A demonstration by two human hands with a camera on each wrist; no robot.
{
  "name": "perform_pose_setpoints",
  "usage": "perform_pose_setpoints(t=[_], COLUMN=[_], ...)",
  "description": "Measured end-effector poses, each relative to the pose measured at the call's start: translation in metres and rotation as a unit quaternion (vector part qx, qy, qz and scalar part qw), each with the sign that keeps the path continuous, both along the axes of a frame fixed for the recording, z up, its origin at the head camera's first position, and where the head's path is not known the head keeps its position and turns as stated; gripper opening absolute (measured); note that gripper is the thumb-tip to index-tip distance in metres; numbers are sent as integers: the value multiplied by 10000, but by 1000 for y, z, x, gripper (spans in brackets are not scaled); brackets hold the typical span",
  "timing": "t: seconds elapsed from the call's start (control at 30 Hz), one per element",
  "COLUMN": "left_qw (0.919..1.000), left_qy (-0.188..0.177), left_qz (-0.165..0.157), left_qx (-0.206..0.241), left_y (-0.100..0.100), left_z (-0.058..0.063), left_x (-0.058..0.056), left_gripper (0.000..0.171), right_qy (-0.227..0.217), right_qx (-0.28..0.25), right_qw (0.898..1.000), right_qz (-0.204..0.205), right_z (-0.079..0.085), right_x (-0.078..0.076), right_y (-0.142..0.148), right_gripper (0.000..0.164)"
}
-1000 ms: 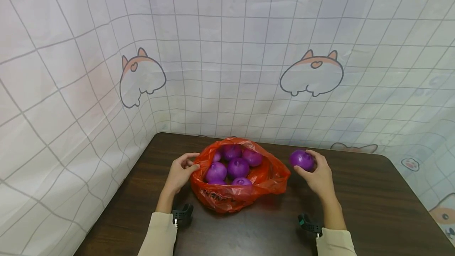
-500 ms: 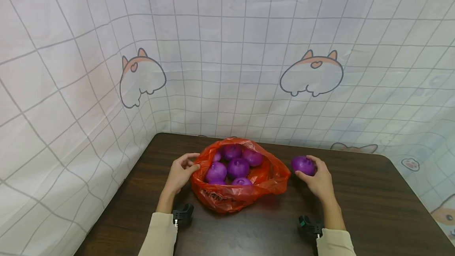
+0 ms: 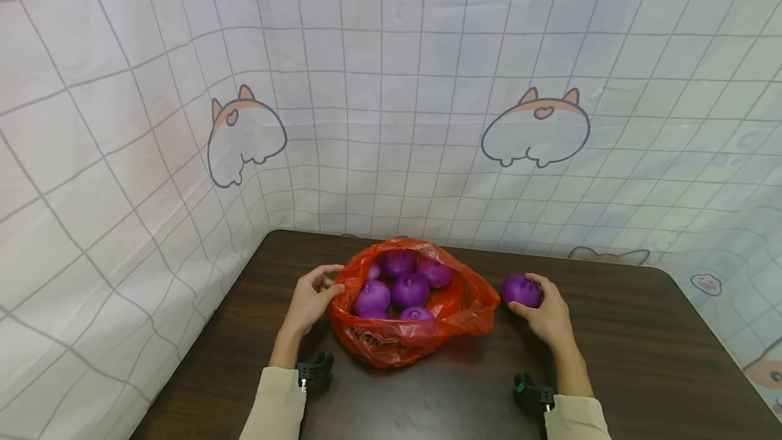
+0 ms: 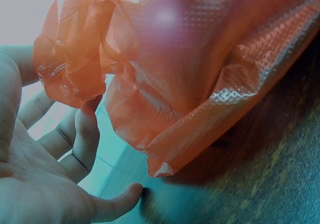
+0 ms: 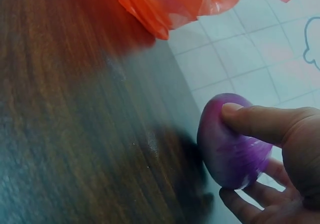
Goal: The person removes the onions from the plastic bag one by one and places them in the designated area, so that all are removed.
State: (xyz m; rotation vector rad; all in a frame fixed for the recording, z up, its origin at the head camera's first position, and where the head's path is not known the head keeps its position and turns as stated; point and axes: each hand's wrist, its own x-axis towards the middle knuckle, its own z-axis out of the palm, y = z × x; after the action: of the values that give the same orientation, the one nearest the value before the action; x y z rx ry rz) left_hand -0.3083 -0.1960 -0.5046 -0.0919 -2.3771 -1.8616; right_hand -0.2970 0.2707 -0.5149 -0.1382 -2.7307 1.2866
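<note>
Purple onion (image 3: pixel 520 290), just to the right of the red bag (image 3: pixel 391 348), apart from its drawn-out right corner in the right wrist view. Looks nearly round from the head view, but longer than wide from the right wrist, with long axis across the line of the thumb. Sits within the grip of the right hand (image 3: pixel 550 314), by far the nearer of the two hands: thumb on one side, fingers curled round the other, spread only as wide as the onion. Impossible to tell whether touching the tabletop (image 3: pixel 623 352). Seems to hinge on this sideways relation: bag mouth leftward of the held onion, with that plastic corner between. Inside the mouth, several loose onions (image 3: pixel 410 290). At the bag's left rim, well apart from the held onion, left hand (image 3: pixel 310 301), with thumb and fingers bent and apparently pinching the plastic. On the person's side of the bag, black wrist devices (image 3: pixel 315 368), one to its left and one to its right. Behind the bag, white gridded cloth (image 3: pixel 403 53).
</note>
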Motion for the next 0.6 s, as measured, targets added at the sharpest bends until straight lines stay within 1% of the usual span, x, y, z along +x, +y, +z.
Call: perform_pose_setpoints(t=[0.17, 0.4, 0.6], left_qw=[10000, 10000, 10000], left_qy=[15, 53, 29], left_qz=[7, -41, 25], left_qx=[24, 55, 45], left_y=[0, 2, 0], left_z=[0, 0, 1], left_x=[0, 0, 0], left_gripper=[35, 35, 35], right_qy=[20, -196, -224], right_qx=[-45, -214, -234], right_qw=[10000, 9996, 9993], right_qz=[6, 43, 195], right_z=[-1, -2, -1], right_x=[-2, -4, -13], right_y=[1, 4, 4], right_gripper=[73, 76, 78])
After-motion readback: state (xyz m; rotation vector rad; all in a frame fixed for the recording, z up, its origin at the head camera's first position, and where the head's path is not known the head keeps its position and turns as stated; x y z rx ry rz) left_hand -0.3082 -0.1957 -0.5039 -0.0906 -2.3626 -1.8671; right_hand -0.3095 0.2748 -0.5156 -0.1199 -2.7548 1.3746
